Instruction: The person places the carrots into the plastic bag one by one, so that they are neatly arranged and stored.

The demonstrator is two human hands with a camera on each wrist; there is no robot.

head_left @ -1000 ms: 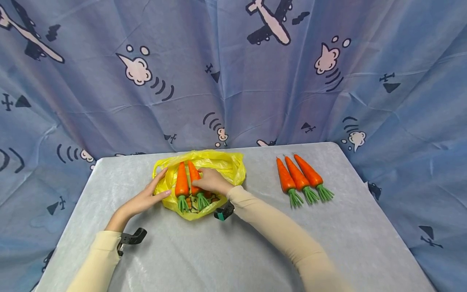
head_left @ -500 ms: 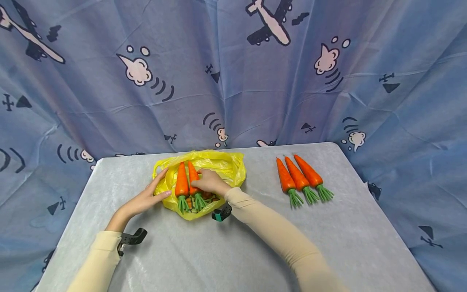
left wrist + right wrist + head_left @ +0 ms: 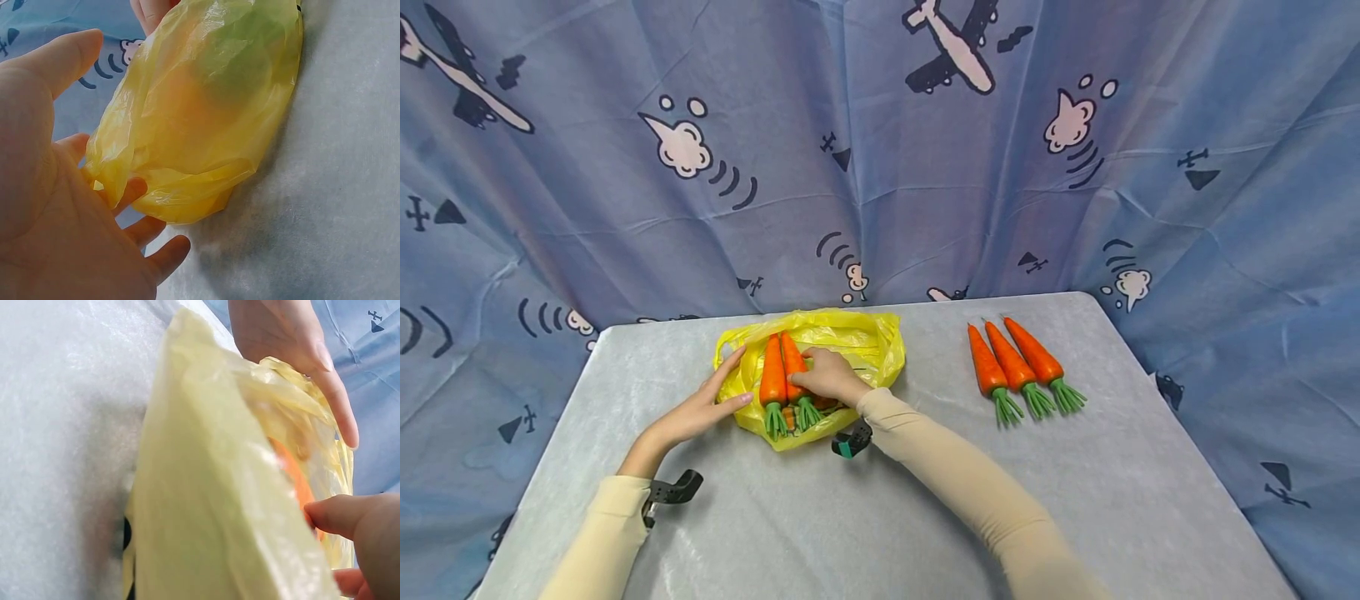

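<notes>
A thin yellow plastic bag [image 3: 889,354] lies with its mouth spread wide, and two orange carrots with green tops sit side by side in it. My right hand [image 3: 831,375] reaches into the bag and grips the right-hand carrot [image 3: 792,357] between thumb and fingers. Close against it lies the left-hand carrot [image 3: 772,379]. At the bag's left side, my left hand [image 3: 694,414] has its fingers extended, touching the plastic. The left wrist view shows this spread palm [image 3: 69,206] beside the bag's wall [image 3: 200,112]. My right thumb [image 3: 337,515] touches orange in the right wrist view.
Three more carrots [image 3: 1012,358] lie side by side on the grey-white tabletop [image 3: 820,525], right of the bag. A blue curtain [image 3: 880,167] printed with planes hangs behind the table and along both sides. Each wrist wears a black camera mount [image 3: 676,487].
My right hand has shifted slightly left, bringing its carrot over against the other one in the bag. The left hand and the three carrots on the table stay put.
</notes>
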